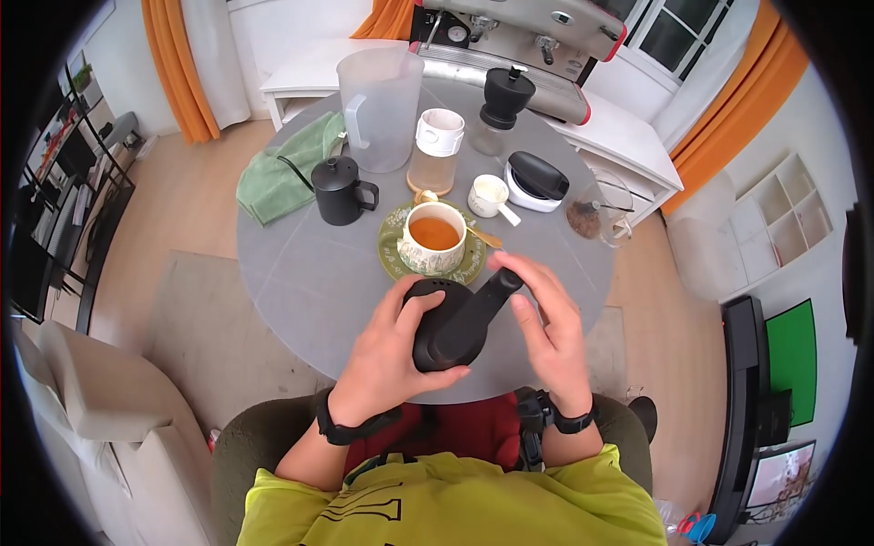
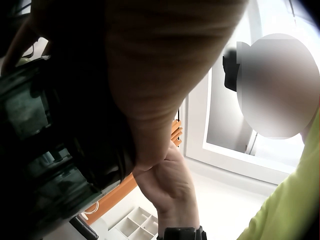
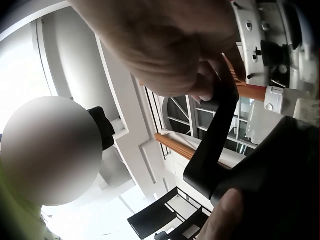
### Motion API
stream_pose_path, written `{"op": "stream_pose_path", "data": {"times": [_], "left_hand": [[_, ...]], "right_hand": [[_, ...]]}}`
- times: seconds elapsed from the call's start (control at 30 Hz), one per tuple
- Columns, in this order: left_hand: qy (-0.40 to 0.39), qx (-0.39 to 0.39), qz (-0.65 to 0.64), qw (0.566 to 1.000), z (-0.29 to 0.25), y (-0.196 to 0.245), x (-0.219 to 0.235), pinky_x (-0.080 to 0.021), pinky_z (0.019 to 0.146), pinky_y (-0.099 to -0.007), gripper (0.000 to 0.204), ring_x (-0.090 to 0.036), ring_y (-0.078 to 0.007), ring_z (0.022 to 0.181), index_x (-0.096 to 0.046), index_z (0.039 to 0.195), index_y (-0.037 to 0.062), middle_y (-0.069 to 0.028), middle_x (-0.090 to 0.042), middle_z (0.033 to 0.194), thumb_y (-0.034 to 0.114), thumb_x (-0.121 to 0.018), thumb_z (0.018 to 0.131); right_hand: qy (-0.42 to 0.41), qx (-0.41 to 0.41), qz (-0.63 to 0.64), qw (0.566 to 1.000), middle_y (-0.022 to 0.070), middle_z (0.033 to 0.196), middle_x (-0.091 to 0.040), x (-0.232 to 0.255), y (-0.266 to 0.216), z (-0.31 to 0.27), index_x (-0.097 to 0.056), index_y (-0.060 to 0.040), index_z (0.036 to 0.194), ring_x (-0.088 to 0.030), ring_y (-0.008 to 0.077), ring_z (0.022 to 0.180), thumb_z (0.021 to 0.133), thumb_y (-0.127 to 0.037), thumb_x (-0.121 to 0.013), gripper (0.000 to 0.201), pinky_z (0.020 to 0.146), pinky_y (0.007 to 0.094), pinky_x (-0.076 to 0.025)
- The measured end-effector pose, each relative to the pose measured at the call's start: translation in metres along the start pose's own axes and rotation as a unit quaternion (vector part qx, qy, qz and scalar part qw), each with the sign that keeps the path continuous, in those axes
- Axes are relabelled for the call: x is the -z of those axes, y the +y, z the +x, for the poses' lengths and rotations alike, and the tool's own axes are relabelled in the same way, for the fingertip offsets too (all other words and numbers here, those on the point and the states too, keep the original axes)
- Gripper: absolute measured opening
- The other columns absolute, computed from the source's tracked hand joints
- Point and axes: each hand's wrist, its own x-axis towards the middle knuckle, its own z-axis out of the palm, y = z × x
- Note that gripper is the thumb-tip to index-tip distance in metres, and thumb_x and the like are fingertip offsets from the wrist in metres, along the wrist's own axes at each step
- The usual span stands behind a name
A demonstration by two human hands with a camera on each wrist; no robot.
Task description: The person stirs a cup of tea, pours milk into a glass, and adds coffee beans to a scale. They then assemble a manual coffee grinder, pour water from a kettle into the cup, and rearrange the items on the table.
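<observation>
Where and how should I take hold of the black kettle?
Probably grip the black kettle by its handle, coming from the right: it stands upright, the handle sticks out that way, and the thin spout points left toward the green cloth.

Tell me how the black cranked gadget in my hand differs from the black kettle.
The black cranked gadget is gripped in the left hand; the black kettle stands on the table. The gadget has a crank arm ending in a knob, while the kettle has a thin curved spout and a side handle. The gadget is nearer the person than the kettle. Both are black.
</observation>
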Motion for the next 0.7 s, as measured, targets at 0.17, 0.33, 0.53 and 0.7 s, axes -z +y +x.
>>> {"op": "stream_pose_path", "data": {"times": [0.17, 0.33, 0.53, 0.7], "left_hand": [[0.004, -0.011, 0.003, 1.000, 0.000, 0.000, 0.000, -0.048, 0.094, -0.0422, 0.079, -0.052, -0.0385, 0.117, -0.049, 0.122, 0.0017, -0.0214, -0.041, 0.134, 0.028, -0.087, 0.058], [-0.007, 0.000, 0.009, 1.000, 0.001, 0.003, 0.001, -0.047, 0.095, -0.0423, 0.079, -0.051, -0.0382, 0.118, -0.049, 0.122, 0.0016, -0.0211, -0.041, 0.135, 0.027, -0.087, 0.058], [-0.007, 0.010, 0.011, 1.000, 0.001, 0.004, 0.002, -0.046, 0.095, -0.0429, 0.079, -0.050, -0.0389, 0.119, -0.049, 0.124, 0.0045, -0.0205, -0.041, 0.134, 0.029, -0.086, 0.059], [-0.011, 0.021, 0.016, 1.000, 0.000, 0.007, 0.005, -0.046, 0.096, -0.0427, 0.080, -0.049, -0.0381, 0.120, -0.049, 0.125, 0.0061, -0.0179, -0.041, 0.136, 0.031, -0.086, 0.060]], "right_hand": [[0.034, -0.019, -0.009, 0.999, 0.0147, 0.116, -0.058, 0.009, 0.011, 0.001, -0.059, -0.0022, 0.120, -0.056, 0.0236, 0.106, 0.084, -0.001, -0.061, 0.036, 0.089, 0.0319, -0.044], [0.015, -0.019, 0.064, 0.998, 0.0120, 0.112, -0.058, 0.004, 0.004, 0.006, -0.056, -0.0013, 0.124, -0.056, 0.0226, 0.102, 0.082, -0.001, -0.063, 0.042, 0.091, 0.0315, -0.043], [-0.002, 0.008, 0.062, 0.998, 0.0128, 0.112, -0.061, 0.001, 0.010, 0.007, -0.055, 0.0000, 0.125, -0.058, 0.0230, 0.105, 0.086, -0.001, -0.058, 0.040, 0.096, 0.0322, -0.042], [-0.014, 0.000, 0.090, 0.996, 0.0117, 0.111, -0.060, 0.004, 0.010, 0.010, -0.057, -0.0001, 0.122, -0.057, 0.0223, 0.101, 0.084, 0.000, -0.059, 0.038, 0.094, 0.0327, -0.043]]}}
